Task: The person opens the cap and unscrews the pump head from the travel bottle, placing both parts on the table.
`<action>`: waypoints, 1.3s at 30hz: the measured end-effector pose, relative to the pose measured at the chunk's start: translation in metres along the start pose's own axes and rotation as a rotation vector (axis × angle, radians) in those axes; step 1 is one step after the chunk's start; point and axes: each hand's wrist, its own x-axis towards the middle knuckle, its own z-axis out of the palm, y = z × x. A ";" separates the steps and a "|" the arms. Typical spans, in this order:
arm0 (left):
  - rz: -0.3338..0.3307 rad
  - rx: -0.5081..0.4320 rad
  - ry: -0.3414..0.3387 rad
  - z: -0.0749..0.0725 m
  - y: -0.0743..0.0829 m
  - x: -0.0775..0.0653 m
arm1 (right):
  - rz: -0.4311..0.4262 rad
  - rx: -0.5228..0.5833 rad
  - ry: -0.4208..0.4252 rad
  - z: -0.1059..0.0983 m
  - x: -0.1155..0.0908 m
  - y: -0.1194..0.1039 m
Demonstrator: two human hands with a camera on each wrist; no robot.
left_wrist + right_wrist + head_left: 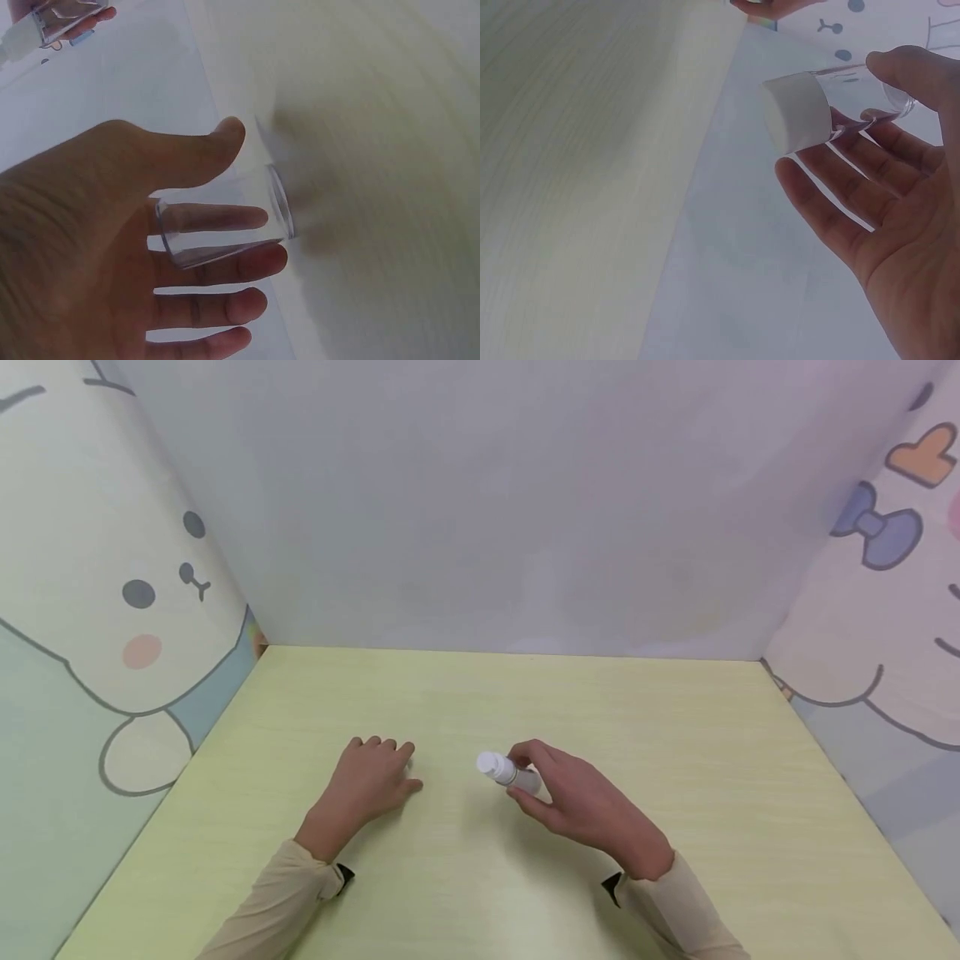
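Note:
My right hand (588, 797) holds a small clear bottle (855, 94) between thumb and fingers, above the table. Its white top (495, 766) tilts toward the left. In the left wrist view, a see-through cup-shaped cap (225, 244) has its rim at the tabletop, between the thumb and fingers of my left hand (112, 187). Those fingers (202, 309) are extended, and one shows through the clear wall. From the head view, my left hand (365, 785) rests low over the table with the cap mostly hidden beside it.
A pale yellow table (637, 710) spreads under both hands. Behind it rises a plain grey wall (480, 510). Side panels with cartoon animals, one at the left (82, 610) and one at the right (862, 627), flank the table edges.

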 end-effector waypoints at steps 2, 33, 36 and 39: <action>-0.016 -0.004 -0.019 -0.001 0.000 0.000 | -0.001 0.003 0.010 0.000 0.000 0.000; 0.420 -0.355 0.519 -0.045 0.055 -0.014 | 0.080 0.819 0.069 -0.007 0.002 -0.021; 0.424 -0.319 0.560 -0.046 0.054 -0.013 | 0.080 0.819 0.063 -0.006 0.003 -0.021; 0.418 -0.300 0.575 -0.048 0.052 -0.012 | 0.068 0.823 0.068 -0.007 0.004 -0.018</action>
